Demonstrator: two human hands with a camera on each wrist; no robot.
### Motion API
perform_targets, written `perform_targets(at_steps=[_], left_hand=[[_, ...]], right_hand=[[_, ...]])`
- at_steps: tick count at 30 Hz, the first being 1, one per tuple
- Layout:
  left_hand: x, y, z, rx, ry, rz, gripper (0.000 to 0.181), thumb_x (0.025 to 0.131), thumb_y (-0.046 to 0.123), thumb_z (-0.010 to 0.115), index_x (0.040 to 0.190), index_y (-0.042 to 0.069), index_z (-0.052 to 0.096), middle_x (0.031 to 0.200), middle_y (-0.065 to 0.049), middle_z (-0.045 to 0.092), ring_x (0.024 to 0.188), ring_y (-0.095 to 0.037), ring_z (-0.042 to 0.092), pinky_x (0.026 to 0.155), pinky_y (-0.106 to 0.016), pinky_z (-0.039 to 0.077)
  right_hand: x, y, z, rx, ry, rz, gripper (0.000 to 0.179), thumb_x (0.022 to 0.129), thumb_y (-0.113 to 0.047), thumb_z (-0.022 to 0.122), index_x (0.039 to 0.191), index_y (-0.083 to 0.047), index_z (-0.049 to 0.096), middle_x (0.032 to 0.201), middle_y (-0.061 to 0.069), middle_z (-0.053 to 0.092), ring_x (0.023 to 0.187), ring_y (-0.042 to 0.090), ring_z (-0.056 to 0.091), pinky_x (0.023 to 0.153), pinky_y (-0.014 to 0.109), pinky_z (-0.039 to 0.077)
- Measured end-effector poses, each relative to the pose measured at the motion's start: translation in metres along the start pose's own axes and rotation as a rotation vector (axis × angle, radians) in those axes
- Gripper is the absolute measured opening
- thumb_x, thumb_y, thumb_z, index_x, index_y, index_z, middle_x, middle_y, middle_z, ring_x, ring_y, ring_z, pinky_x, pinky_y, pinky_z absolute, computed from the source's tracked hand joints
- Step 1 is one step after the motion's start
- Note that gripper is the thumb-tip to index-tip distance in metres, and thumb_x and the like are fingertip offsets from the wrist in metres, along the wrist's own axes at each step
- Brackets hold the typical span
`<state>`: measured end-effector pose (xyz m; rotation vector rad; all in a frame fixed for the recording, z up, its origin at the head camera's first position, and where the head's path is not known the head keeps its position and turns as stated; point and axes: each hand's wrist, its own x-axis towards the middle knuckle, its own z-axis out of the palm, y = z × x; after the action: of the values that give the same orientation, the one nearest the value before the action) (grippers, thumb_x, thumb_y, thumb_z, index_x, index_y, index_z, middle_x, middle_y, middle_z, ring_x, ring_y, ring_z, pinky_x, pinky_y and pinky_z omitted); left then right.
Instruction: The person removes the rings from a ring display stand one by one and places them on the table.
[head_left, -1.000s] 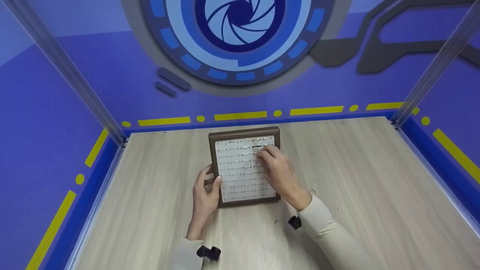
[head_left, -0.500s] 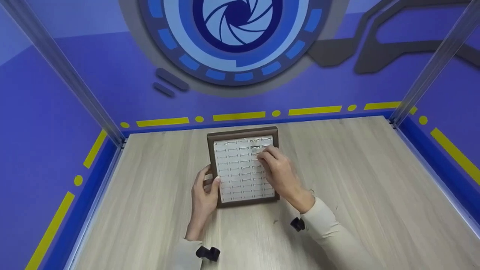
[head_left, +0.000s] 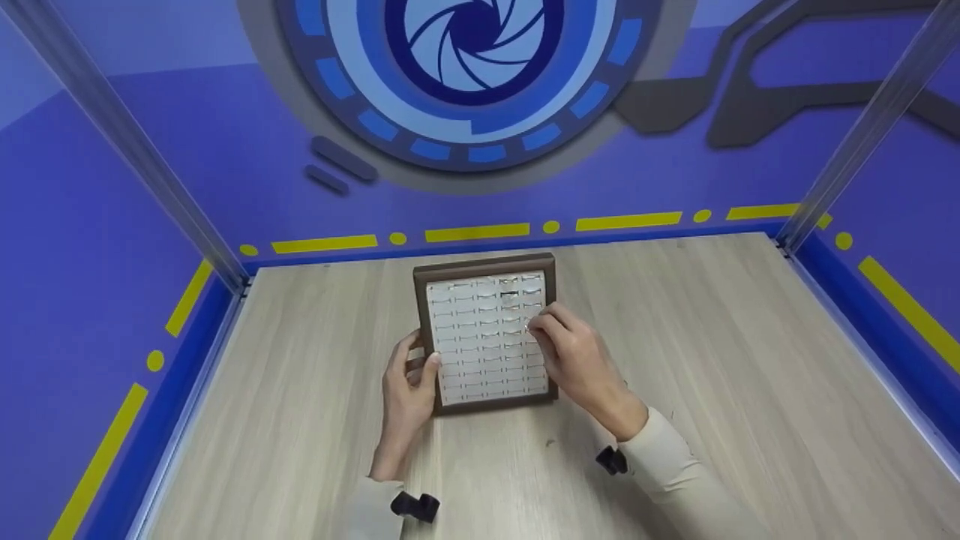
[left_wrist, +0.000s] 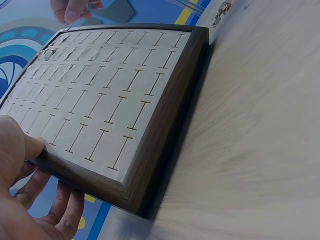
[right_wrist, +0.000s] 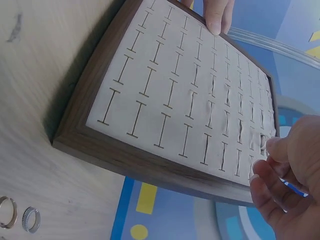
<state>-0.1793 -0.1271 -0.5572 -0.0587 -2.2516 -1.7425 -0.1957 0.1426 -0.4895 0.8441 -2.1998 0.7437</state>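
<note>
A ring display tray (head_left: 487,360) with a dark brown wooden frame and a pale slotted pad is held tilted up off the table. My left hand (head_left: 407,394) grips its left edge, thumb on the front and fingers behind. By the tray's right edge, my right hand (head_left: 577,356) pinches a small shiny ring (left_wrist: 67,27), mostly hidden by the fingertips. Another ring (left_wrist: 48,55) sits in a slot of the upper part of the pad. In the right wrist view, the right hand (right_wrist: 295,175) is close to the pad's upper right slots.
A gold-toned ring (right_wrist: 7,212) and a silver patterned ring (right_wrist: 31,220) lie on the wooden table (head_left: 315,360), near the tray's right side. Blue printed panels (head_left: 337,210) enclose the table at the back and both sides.
My right hand has moved down and to the right, away from the upper slots, uncovering more of the pad. My left hand and the tray stay about where they were.
</note>
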Motion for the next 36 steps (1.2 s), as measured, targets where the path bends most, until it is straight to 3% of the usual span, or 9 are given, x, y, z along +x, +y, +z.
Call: perform_targets(at_steps=[5, 11, 14, 18, 36], left_hand=[[0.001, -0.001, 0.000, -0.007, -0.009, 0.011, 0.048, 0.106, 0.010, 0.065, 0.153, 0.008, 0.053, 0.133, -0.016, 0.062, 0.108, -0.030, 0.072, 0.094, -0.041, 0.062], [0.000, 0.001, 0.000, 0.004, -0.004, -0.002, 0.048, 0.106, 0.010, 0.065, 0.153, 0.010, 0.054, 0.134, -0.015, 0.062, 0.108, -0.029, 0.071, 0.094, -0.042, 0.062], [0.000, 0.001, 0.000, 0.010, -0.001, -0.012, 0.049, 0.105, 0.009, 0.066, 0.152, 0.011, 0.054, 0.134, -0.015, 0.062, 0.108, -0.029, 0.071, 0.095, -0.043, 0.062], [0.000, 0.000, 0.000, 0.005, 0.003, -0.013, 0.049, 0.105, 0.009, 0.066, 0.152, 0.010, 0.054, 0.134, -0.015, 0.063, 0.107, -0.028, 0.071, 0.095, -0.043, 0.061], [0.000, 0.001, 0.000, 0.024, -0.014, -0.035, 0.051, 0.107, 0.011, 0.064, 0.155, 0.011, 0.051, 0.136, -0.014, 0.060, 0.110, -0.028, 0.070, 0.096, -0.040, 0.062]], right_hand=[[-0.008, -0.002, -0.005, -0.015, -0.002, 0.003, 0.011, 0.097, 0.008, 0.071, 0.100, -0.003, 0.070, 0.098, 0.006, 0.067, 0.086, 0.018, 0.069, 0.073, 0.029, 0.061], [-0.020, -0.001, -0.012, -0.010, -0.024, 0.003, 0.012, 0.107, -0.002, 0.059, 0.100, -0.002, 0.069, 0.098, 0.007, 0.067, 0.083, 0.017, 0.068, 0.070, 0.026, 0.061], [-0.027, 0.000, -0.014, 0.004, -0.031, 0.002, 0.007, 0.102, 0.004, 0.065, 0.099, -0.002, 0.069, 0.098, 0.006, 0.066, 0.082, 0.016, 0.068, 0.070, 0.023, 0.059], [-0.039, 0.002, -0.018, 0.016, -0.045, 0.008, 0.018, 0.091, 0.013, 0.074, 0.098, -0.003, 0.068, 0.096, 0.007, 0.066, 0.080, 0.014, 0.068, 0.069, 0.019, 0.057], [-0.082, 0.012, -0.030, -0.053, -0.110, 0.061, 0.024, 0.083, 0.013, 0.083, 0.092, -0.008, 0.073, 0.092, -0.002, 0.068, 0.080, 0.008, 0.067, 0.066, 0.021, 0.057]])
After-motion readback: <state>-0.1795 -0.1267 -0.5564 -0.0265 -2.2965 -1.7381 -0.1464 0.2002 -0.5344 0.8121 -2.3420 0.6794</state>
